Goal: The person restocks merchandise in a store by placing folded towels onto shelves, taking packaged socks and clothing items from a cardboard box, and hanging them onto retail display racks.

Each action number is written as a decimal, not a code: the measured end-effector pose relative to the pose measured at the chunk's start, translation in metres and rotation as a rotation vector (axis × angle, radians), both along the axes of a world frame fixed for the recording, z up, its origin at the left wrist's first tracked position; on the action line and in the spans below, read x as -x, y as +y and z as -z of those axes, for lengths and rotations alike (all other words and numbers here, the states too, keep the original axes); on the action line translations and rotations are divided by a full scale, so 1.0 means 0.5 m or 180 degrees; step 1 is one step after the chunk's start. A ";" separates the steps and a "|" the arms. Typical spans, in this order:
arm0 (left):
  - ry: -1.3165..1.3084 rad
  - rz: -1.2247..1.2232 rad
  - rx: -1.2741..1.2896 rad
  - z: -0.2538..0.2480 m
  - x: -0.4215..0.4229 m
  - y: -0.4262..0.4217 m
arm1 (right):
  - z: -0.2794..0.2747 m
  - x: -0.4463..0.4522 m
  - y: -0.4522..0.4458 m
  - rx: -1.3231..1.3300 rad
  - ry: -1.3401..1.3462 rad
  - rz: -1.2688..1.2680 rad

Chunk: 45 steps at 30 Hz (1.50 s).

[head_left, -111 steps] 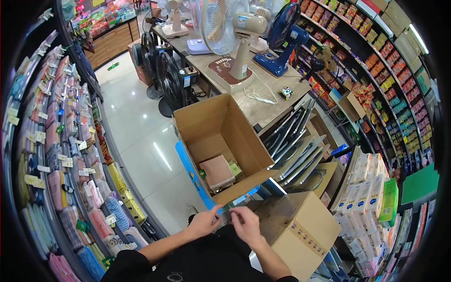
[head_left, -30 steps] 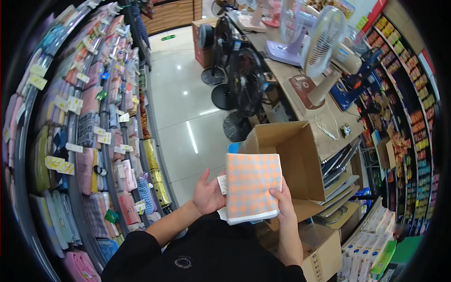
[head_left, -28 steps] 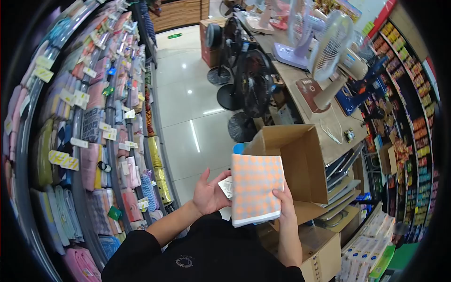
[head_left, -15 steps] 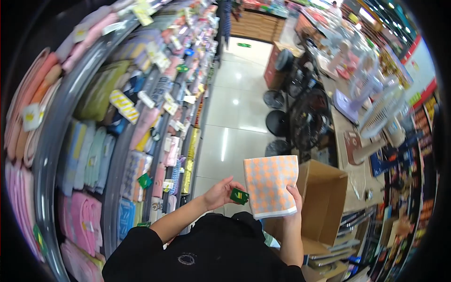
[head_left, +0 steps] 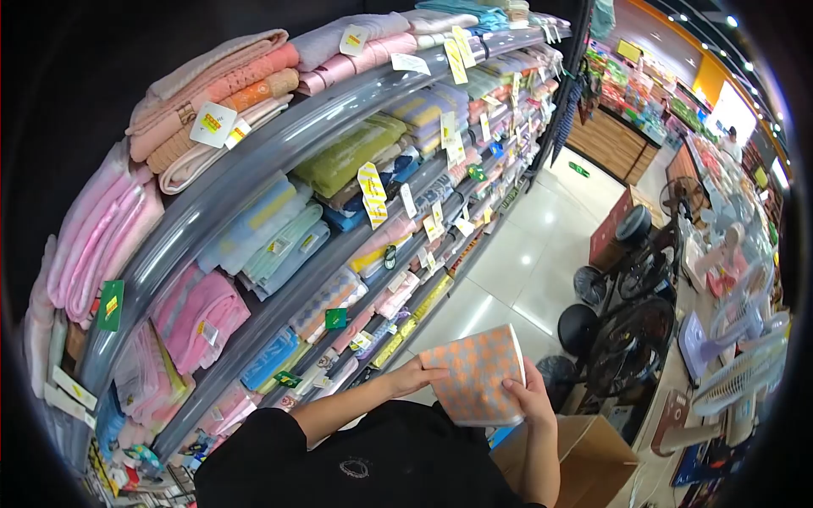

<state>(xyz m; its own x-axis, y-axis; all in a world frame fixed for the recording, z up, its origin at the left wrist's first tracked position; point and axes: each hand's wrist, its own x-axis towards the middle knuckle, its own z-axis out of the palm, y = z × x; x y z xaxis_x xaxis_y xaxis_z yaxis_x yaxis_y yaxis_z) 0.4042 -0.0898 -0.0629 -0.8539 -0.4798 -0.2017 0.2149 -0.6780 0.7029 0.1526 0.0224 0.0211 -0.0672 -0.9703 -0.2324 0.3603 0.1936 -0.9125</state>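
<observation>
An orange and grey checked towel (head_left: 478, 377), folded flat with a white edge, is held in front of my body. My left hand (head_left: 412, 377) grips its left side, with the fingertips on the cloth. On the right side, my right hand (head_left: 532, 395) holds the towel with the thumb on top and the other fingers behind it. The green tag seen earlier is not visible at my left hand. Below and right of the towel stands an open cardboard box (head_left: 597, 461), partly hidden by my right forearm.
Shelves (head_left: 279, 165) of folded towels with price tags curve along the left. Black floor fans (head_left: 631, 347) stand on the tiled floor (head_left: 508, 254) to the right. Beside them a table (head_left: 669, 372) carries table fans (head_left: 741, 372). A person (head_left: 732, 135) is far off at upper right.
The view has swung left toward the towel shelves, and the box and fans have shifted right in it. My left hand has moved from the green tag onto the towel's left side.
</observation>
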 end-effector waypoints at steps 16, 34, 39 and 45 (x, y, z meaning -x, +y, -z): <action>-0.1573 0.0247 0.2702 -0.103 0.058 -0.081 | -0.006 0.079 -0.122 0.1011 0.3070 -0.0936; -0.0927 -0.3507 -0.0678 -0.142 -0.203 -0.028 | 0.155 -0.197 -0.357 -0.0518 -0.1706 -0.2303; -0.1314 -0.3936 -0.1433 -0.057 -0.345 -0.076 | 0.073 -0.372 -0.420 -0.0188 -0.0933 -0.2145; -0.2291 -0.3860 -0.0669 -0.115 -0.467 -0.145 | 0.105 -0.484 -0.576 0.0832 0.0056 -0.1951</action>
<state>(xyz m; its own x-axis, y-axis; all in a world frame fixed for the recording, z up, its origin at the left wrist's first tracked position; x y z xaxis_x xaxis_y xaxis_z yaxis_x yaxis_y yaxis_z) 0.6378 -0.1623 -0.0055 0.3741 -0.7347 -0.5659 0.3731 -0.4394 0.8171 0.3946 -0.2654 -0.0315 0.5129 -0.8584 0.0116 0.2400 0.1304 -0.9620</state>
